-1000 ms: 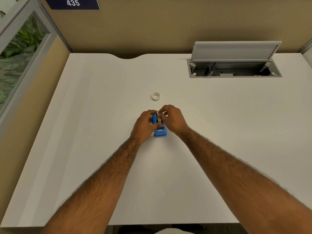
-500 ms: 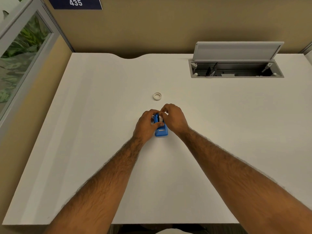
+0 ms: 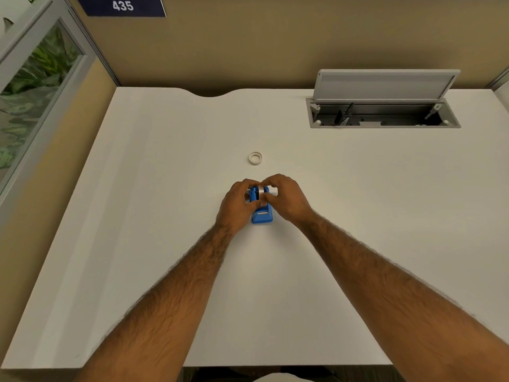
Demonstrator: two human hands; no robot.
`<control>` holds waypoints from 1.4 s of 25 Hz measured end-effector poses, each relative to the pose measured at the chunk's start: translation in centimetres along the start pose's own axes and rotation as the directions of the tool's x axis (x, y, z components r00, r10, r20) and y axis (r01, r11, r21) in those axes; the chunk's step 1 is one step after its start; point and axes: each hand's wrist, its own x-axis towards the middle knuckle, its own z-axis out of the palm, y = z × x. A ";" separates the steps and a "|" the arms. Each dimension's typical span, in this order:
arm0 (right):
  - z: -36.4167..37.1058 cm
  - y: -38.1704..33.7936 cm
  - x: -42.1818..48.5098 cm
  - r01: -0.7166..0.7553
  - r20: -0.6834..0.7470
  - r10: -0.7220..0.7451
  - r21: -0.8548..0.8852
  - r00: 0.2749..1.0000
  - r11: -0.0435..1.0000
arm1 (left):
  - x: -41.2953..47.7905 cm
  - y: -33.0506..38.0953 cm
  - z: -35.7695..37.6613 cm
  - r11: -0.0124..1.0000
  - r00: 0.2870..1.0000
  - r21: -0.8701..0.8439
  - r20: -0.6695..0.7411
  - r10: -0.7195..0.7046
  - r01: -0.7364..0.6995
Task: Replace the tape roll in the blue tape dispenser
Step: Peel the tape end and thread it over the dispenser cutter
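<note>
A small blue tape dispenser (image 3: 262,216) stands on the white desk (image 3: 165,216), cutter end toward me. A tape roll (image 3: 259,192) sits upright between its side walls at the far end. My left hand (image 3: 237,204) grips the dispenser's left side. My right hand (image 3: 286,198) has thumb and fingers pinched on the roll from the right. A second small white tape ring (image 3: 255,158) lies flat on the desk just beyond my hands, touching nothing.
An open grey cable hatch (image 3: 382,117) with its lid raised is set into the desk at the back right. A tan partition wall runs behind the desk, and a glass panel (image 3: 30,86) stands at the left.
The roll has settled lower between the dispenser's walls, and my fingers have closed more tightly over it. The dispenser and the loose ring stay in place.
</note>
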 end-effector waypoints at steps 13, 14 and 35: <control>-0.3 -0.2 0.3 0.082 0.022 -0.080 -0.092 0.997 0.992 | 0.1 -0.2 0.0 1.000 1.000 0.016 0.003 0.003 -0.004; -0.4 -0.2 0.3 0.081 0.018 -0.079 -0.094 0.997 0.992 | 0.2 -0.2 0.1 1.000 1.000 0.019 0.005 0.003 -0.003; -0.3 -1.2 1.5 0.020 -0.048 -0.028 -0.145 0.998 0.989 | 0.1 0.0 0.2 1.000 1.000 0.009 0.011 -0.026 0.026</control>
